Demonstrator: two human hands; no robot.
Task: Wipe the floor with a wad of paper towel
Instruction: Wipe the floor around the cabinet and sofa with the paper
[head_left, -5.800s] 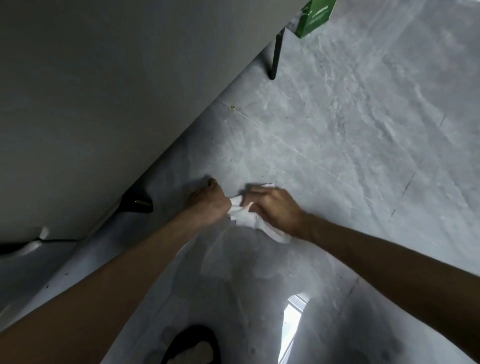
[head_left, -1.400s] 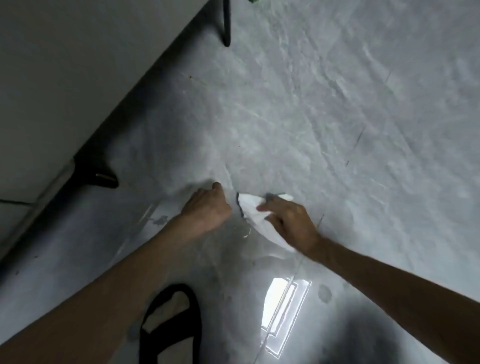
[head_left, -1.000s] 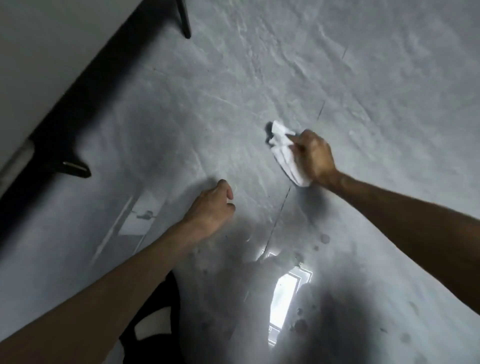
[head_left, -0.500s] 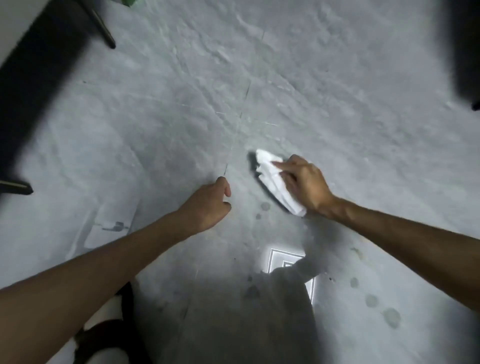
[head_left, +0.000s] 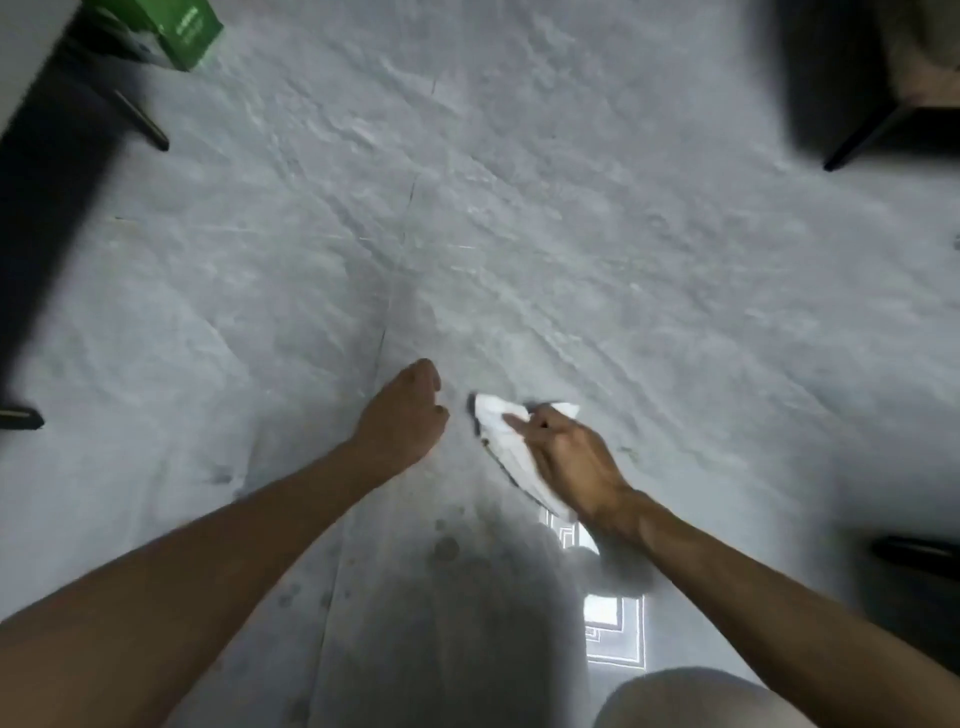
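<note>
Your right hand (head_left: 566, 457) grips the white paper towel wad (head_left: 498, 436) against the grey floor (head_left: 571, 234), just beside your left hand (head_left: 402, 415), fingers curled, holding nothing. Green box (head_left: 187, 28), top left: lettering unreadable.

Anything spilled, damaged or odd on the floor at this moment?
Yes: small dark round spots dot the grey floor just nearer the camera than the paper towel wad in the right hand. They look like unwiped drips, though blur prevents certainty.
</note>
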